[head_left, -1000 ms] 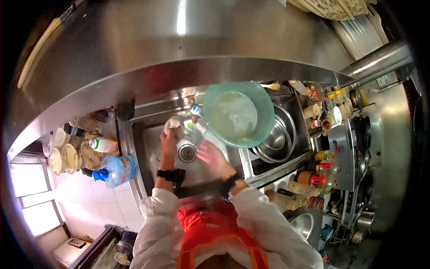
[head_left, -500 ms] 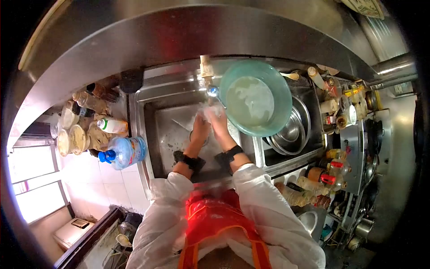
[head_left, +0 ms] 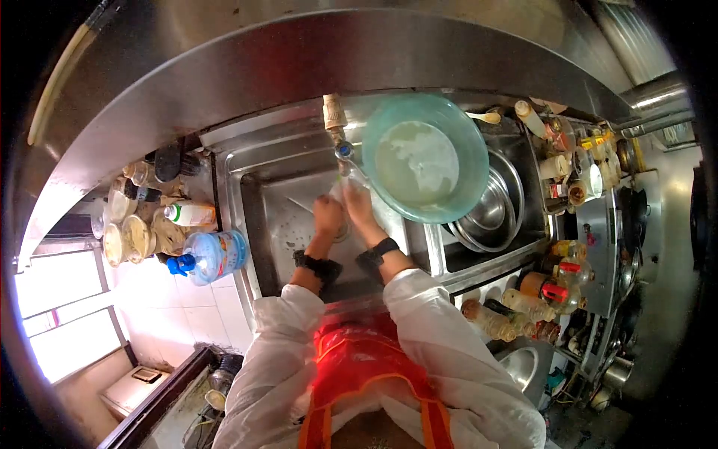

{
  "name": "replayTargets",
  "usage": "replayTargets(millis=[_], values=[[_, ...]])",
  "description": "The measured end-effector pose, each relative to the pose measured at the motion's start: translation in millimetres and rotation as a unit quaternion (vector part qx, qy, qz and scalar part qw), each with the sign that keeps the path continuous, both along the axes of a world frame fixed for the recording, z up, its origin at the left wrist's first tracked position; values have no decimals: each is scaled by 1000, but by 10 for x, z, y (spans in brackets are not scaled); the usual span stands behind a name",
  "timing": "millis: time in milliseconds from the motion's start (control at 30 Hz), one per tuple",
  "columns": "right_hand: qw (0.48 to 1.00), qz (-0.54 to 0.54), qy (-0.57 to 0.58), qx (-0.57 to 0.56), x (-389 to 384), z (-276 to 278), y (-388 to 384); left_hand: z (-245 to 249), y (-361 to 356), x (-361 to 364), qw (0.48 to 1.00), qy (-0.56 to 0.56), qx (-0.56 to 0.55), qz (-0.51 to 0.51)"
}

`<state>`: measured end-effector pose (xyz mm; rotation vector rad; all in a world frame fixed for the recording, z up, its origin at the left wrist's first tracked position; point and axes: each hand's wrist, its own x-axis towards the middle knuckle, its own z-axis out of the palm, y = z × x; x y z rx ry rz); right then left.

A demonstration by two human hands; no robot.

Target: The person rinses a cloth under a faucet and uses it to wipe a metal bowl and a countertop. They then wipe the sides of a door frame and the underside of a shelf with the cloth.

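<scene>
Both my hands are over the left basin of the steel sink (head_left: 280,217), close below the tap (head_left: 343,150). My left hand (head_left: 327,215) looks curled, with something pale and whitish by its fingertips that I cannot make out. Close beside it, my right hand (head_left: 359,203) reaches up to the tap's outlet, its fingers blurred against the same pale thing or water. Right of the tap stands a green plastic basin (head_left: 479,168) holding cloudy, foamy water.
Steel bowls (head_left: 490,209) lie in the right sink compartment under the green basin. A blue-capped water jug (head_left: 213,257) and several jars stand at the left. Bottles (head_left: 531,305) and seasoning containers line the right side. A pale spoon (head_left: 488,117) rests behind the green basin.
The view has shifted slightly. My left hand has moved a little down and left from the tap and looks more curled. The whitish blur around my hands has shrunk.
</scene>
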<state>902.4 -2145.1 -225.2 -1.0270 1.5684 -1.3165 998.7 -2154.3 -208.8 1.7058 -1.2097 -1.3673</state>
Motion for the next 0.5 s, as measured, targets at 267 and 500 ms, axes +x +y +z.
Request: replayTargets(millis=[267,500], values=[[991,-52,-122,-18,-71,-258,20,362,73,116,833,519,170,-82],[990,89,34,-101,-151,568,44,80,65,-9,962,181,96,-179]])
